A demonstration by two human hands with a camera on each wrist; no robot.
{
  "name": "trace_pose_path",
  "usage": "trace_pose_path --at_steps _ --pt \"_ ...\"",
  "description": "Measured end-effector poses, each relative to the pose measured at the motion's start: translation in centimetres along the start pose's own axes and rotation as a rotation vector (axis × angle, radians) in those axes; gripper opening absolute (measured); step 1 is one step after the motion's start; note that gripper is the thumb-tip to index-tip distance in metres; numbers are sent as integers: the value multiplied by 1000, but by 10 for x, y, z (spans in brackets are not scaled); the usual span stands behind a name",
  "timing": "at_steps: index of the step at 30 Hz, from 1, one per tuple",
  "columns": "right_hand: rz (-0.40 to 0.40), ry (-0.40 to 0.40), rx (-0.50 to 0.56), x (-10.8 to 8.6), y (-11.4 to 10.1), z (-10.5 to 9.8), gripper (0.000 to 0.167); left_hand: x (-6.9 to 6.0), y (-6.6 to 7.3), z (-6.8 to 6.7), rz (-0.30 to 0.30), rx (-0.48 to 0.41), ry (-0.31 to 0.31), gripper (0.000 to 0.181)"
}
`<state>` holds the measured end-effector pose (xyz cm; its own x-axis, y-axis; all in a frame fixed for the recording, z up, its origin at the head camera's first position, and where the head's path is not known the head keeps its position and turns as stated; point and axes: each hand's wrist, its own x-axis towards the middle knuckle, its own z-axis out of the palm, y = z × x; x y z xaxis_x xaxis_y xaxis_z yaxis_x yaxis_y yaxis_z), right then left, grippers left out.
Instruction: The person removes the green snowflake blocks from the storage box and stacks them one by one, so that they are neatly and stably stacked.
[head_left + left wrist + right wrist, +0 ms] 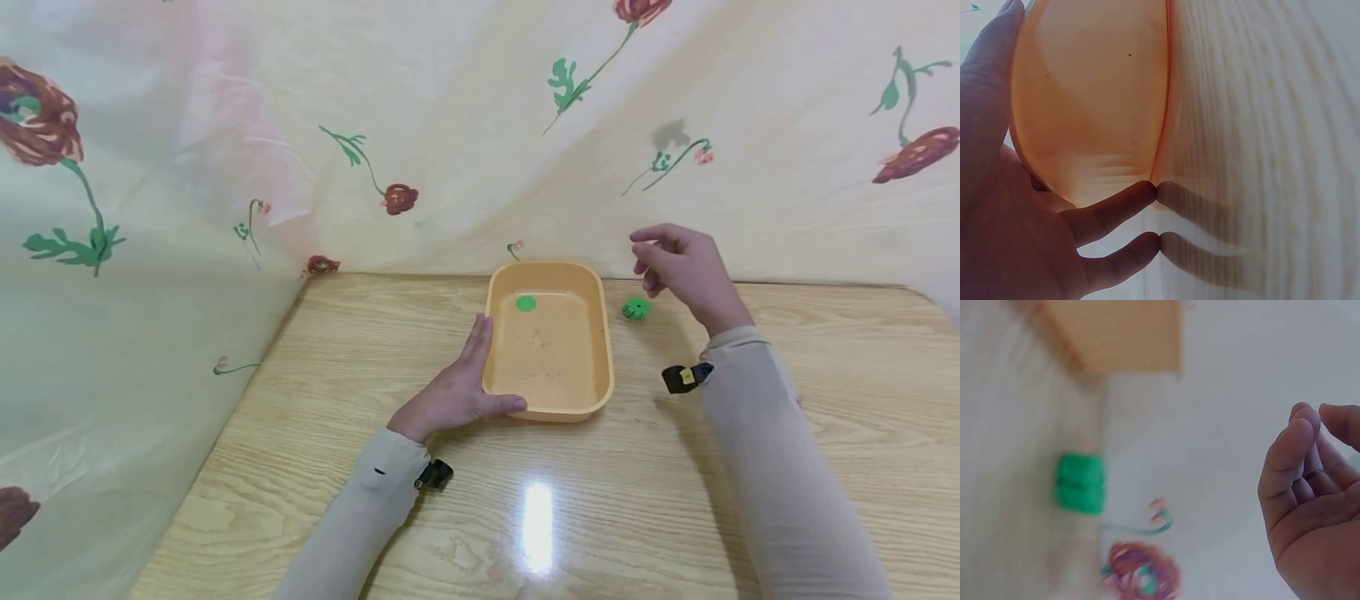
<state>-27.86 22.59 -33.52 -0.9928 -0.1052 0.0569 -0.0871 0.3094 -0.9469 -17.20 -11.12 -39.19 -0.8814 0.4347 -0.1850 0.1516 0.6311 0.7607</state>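
An orange plastic tray with raised walls stands at the back of the wooden table, and a flat green disc lies inside it. My left hand rests against the tray's front left corner. Its thumb lies along the front rim, while its straight fingers run beside the left wall; in the left wrist view two fingertips touch the table. Right of the tray sits a small round green piece with dark grooves, blurred in the right wrist view. Above it, my right hand hangs raised with loosely bent fingers, holding nothing visible.
A pale curtain printed with red flowers hangs behind the table and along its left side. The tray's far end and the green piece are close to the table's back edge. Dark straps show on both sleeved wrists.
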Motion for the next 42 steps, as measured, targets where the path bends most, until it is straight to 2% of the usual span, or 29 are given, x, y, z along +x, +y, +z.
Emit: trace_pose_path --at_steps 6,13,21,29,34,37,42 --pt "-41 -35 51 11 -31 23 29 -1 0 -1 -3 1 -4 129" --pt "-35 -119 -40 25 -42 59 34 0 -1 -1 -8 3 -2 129" --pt "-26 -191 -120 40 -32 93 25 1 -1 -1 -4 -8 -10 128" --pt "46 -246 -207 51 -14 120 24 2 -3 -1 31 -5 -9 128" --pt "76 -330 -368 53 -1 127 25 2 -1 -1 26 -8 -18 127" --pt "63 -403 -479 53 4 130 29 1 0 -2 18 -13 -18 126" --pt "56 -464 -584 53 11 132 35 0 0 -2 16 -13 -16 126"
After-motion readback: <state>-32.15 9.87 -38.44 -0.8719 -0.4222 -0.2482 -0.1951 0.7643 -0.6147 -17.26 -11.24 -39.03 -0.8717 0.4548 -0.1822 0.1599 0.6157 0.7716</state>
